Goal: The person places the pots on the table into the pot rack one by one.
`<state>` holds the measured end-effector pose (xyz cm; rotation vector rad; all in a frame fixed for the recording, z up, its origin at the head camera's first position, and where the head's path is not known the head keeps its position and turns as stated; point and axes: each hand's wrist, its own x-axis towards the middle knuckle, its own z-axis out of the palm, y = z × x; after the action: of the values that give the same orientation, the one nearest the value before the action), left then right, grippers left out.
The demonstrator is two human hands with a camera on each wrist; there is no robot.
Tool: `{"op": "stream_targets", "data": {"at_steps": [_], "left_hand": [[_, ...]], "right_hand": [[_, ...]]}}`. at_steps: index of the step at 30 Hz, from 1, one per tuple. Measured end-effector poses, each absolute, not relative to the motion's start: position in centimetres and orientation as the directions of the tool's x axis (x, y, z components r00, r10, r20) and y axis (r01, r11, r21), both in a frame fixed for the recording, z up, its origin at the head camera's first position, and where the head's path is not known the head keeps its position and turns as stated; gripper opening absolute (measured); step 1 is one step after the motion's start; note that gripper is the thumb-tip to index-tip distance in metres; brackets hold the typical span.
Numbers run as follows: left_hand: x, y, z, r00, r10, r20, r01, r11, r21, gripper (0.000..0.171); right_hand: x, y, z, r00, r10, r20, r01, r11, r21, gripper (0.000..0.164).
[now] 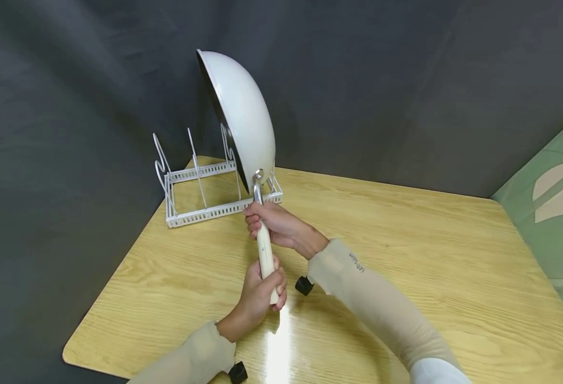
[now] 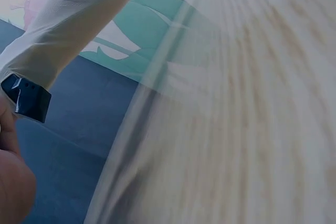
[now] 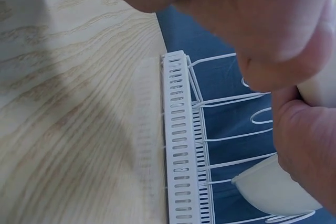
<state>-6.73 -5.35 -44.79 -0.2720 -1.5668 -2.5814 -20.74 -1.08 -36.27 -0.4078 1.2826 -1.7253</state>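
Note:
A white pan (image 1: 245,106) with a dark inside stands on edge at the right part of a white wire rack (image 1: 209,214), its hollow turned left. Whether it rests on the rack or hovers there I cannot tell. Its cream handle (image 1: 264,250) slopes down toward me. My right hand (image 1: 281,224) grips the handle near the metal neck, and my left hand (image 1: 262,290) holds its lower end. In the right wrist view, the right fingers (image 3: 226,19) cover the top, with part of the pan (image 3: 275,187) beyond the slotted rail.
The rack's wire dividers (image 1: 196,160) rise to the left of the pan. Dark cloth (image 1: 382,96) hangs behind the wooden table (image 1: 406,256), and a green patterned surface (image 1: 560,213) lies past its right edge. Black wrist cameras (image 1: 303,285) sit at both cuffs.

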Motion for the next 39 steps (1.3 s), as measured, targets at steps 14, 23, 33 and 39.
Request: {"op": "stream_targets", "data": {"at_steps": [14, 23, 33, 39], "left_hand": [[-6.6, -5.6, -44.8, -0.981, -0.003, 0.192, 0.170, -0.471, 0.866, 0.013], [-6.6, -5.3, -45.1, -0.982, 0.002, 0.188, 0.164, -0.484, 0.860, 0.014], [-6.4, -5.4, -45.3, -0.990, -0.036, 0.138, 0.139, -0.460, 0.877, 0.014], [-6.5, -5.5, -45.4, -0.990, -0.027, 0.141, 0.137, -0.469, 0.873, 0.013]], "right_hand": [[-20.5, -1.3, -36.6, -0.534, -0.810, -0.243, 0.498, -0.069, -0.865, 0.020], [-20.6, -1.0, -37.1, -0.538, -0.808, -0.241, 0.509, -0.083, -0.857, 0.019], [-20.4, -1.4, -37.7, -0.552, -0.798, -0.241, 0.518, -0.101, -0.849, 0.019], [-20.4, -1.4, -37.9, -0.560, -0.788, -0.256, 0.524, -0.097, -0.847, 0.019]]}}
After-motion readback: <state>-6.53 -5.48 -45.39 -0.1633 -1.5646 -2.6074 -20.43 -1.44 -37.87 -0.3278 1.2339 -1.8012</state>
